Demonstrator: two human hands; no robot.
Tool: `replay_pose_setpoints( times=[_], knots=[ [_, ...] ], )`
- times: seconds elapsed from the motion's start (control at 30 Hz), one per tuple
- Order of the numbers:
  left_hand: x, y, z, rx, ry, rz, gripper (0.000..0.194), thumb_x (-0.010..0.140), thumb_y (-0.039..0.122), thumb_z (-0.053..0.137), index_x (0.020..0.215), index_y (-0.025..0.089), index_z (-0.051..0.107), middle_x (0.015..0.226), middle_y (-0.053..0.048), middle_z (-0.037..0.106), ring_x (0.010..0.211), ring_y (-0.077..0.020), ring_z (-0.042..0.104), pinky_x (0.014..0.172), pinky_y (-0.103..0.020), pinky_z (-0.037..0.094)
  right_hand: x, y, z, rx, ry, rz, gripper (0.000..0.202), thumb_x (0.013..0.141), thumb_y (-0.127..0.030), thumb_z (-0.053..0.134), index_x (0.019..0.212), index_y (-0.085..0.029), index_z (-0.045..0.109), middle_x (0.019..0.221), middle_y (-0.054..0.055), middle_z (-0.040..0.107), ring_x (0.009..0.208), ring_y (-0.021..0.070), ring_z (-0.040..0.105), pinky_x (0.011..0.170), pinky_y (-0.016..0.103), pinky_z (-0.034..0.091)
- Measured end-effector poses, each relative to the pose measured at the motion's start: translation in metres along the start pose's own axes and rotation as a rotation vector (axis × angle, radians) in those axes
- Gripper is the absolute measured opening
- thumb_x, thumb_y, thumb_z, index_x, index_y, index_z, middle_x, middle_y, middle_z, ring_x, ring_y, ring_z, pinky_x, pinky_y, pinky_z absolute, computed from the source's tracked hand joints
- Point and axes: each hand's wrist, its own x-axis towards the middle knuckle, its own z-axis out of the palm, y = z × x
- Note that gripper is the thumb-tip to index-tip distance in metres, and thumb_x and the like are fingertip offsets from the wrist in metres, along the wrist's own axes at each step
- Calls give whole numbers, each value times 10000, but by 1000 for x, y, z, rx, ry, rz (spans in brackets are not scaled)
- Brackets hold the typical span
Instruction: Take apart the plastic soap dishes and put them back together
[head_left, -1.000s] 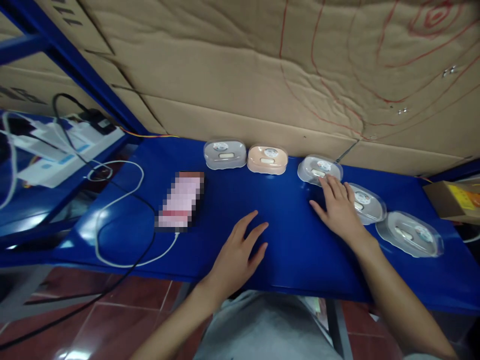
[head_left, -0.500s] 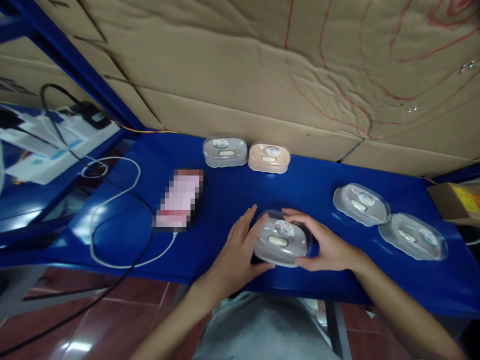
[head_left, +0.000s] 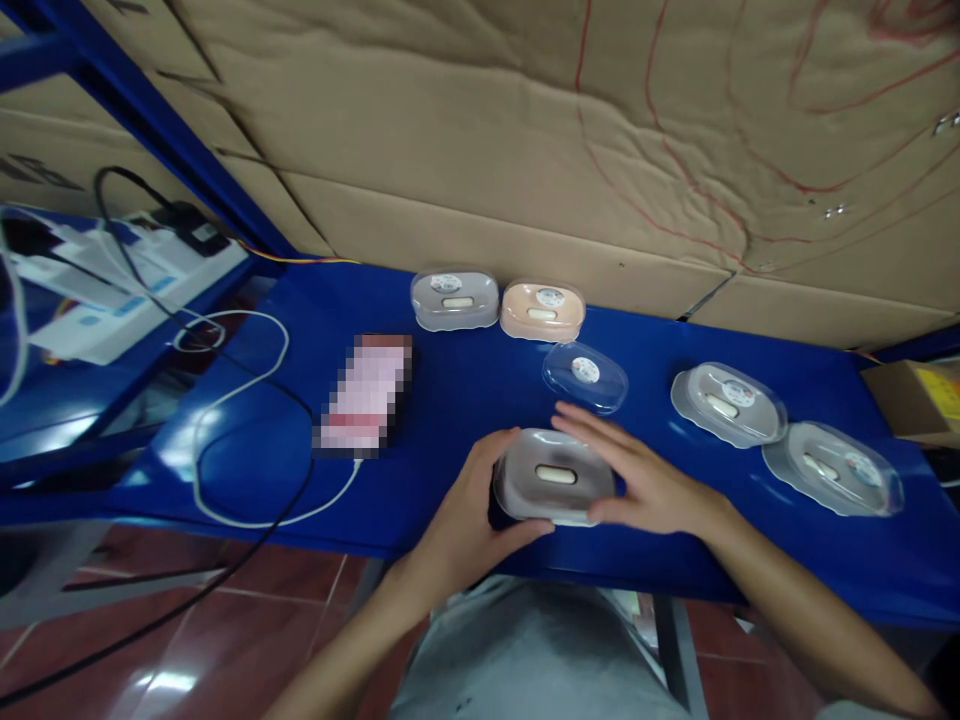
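In front of me on the blue table lies a grey oval soap box (head_left: 529,498) without its cover, a small white oblong piece in its middle. My left hand (head_left: 472,510) grips its left end, thumb along the front edge and fingers behind. Around the right end is my right hand (head_left: 637,475), its thumb near the front corner and its fingers stretched out over the back corner. Just beyond the box rests a clear oval lid (head_left: 592,385) with a round label, apart from both hands.
A grey lidded box (head_left: 454,312) and a peach one (head_left: 541,325) stand at the back. Two more grey lidded boxes (head_left: 739,415) (head_left: 840,480) lie at right. A pixelated phone (head_left: 364,395) with a white cable (head_left: 247,523) is at left. Cardboard (head_left: 450,140) lines the back.
The clear lid has come off the grey soap box and now lies behind it. The left hand has closed around the box's left end; the right hand stays near the right end.
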Motion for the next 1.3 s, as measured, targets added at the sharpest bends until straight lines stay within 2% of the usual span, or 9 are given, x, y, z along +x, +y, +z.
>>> replay_pose_setpoints(
  times=[0.07, 0.23, 0.47, 0.57, 0.7, 0.9, 1.07, 1.2, 1.3],
  knots=[
    [1, 0, 3, -71, 59, -42, 921, 860, 488, 848, 1591, 324, 313, 1590, -162, 510, 1454, -352, 556, 1182, -589, 497, -1, -16, 5, 71, -53, -17, 951, 949, -591, 721, 1707, -301, 224, 1743, 125, 341, 1589, 322, 379, 1255, 533, 423],
    [-2, 1, 4, -133, 67, -57, 906, 874, 463, 835, 1600, 328, 311, 1587, -155, 537, 1435, -335, 586, 1172, -560, 519, -1, -17, 9, 204, 29, -2, 676, 1057, -459, 595, 1666, -322, 335, 1694, 104, 441, 1567, 290, 425, 1233, 521, 459],
    [-27, -2, 2, 128, -4, -51, 925, 905, 322, 810, 1641, 369, 251, 1589, -135, 567, 1473, -367, 550, 1136, -620, 543, -7, -13, 5, 61, 66, -15, 702, 998, -487, 680, 1619, -293, 416, 1636, 120, 520, 1507, 311, 507, 1217, 537, 467],
    [-37, -4, 5, 217, 3, 54, 824, 950, 298, 752, 1630, 335, 289, 1564, -146, 585, 1474, -358, 549, 1176, -682, 477, -7, -10, 9, -60, 139, 5, 649, 999, -486, 668, 1588, -306, 462, 1653, 109, 497, 1517, 333, 485, 1221, 576, 447],
    [-41, 3, 5, 369, -31, 208, 462, 972, 309, 729, 1405, 282, 571, 1500, -139, 615, 1423, -341, 591, 1208, -695, 428, -4, -4, 18, -267, 243, 118, 567, 1003, -498, 666, 1524, -316, 534, 1677, 128, 451, 1531, 383, 443, 1198, 642, 432],
    [-32, 16, 17, 462, -59, 229, 327, 1001, 385, 685, 1293, 242, 645, 1488, -158, 619, 1407, -366, 589, 1203, -756, 385, -4, -3, 2, -374, 164, 144, 522, 1030, -558, 603, 1469, -278, 573, 1661, 158, 456, 1549, 416, 394, 1194, 667, 394],
    [-21, 22, 38, 470, -41, 220, 458, 993, 441, 688, 1379, 213, 593, 1508, -200, 600, 1396, -399, 588, 1172, -798, 385, 49, 15, -36, -426, 270, 139, 495, 1089, -419, 499, 1560, -268, 478, 1637, 162, 474, 1525, 390, 427, 1215, 632, 375],
    [-20, 22, 40, 420, -37, 232, 541, 969, 424, 729, 1433, 218, 543, 1523, -206, 581, 1397, -394, 585, 1177, -795, 383, 119, 61, -54, -441, 143, 79, 767, 1011, -448, 653, 1652, -207, 308, 1749, 200, 262, 1614, 445, 238, 1251, 698, 268],
    [-24, 18, 31, 354, 22, 210, 496, 991, 369, 700, 1434, 224, 534, 1530, -188, 570, 1418, -354, 571, 1199, -713, 420, 155, 87, -59, -410, 45, 87, 884, 931, -519, 751, 1642, -207, 327, 1701, 211, 333, 1562, 484, 313, 1199, 727, 310]
  ],
)
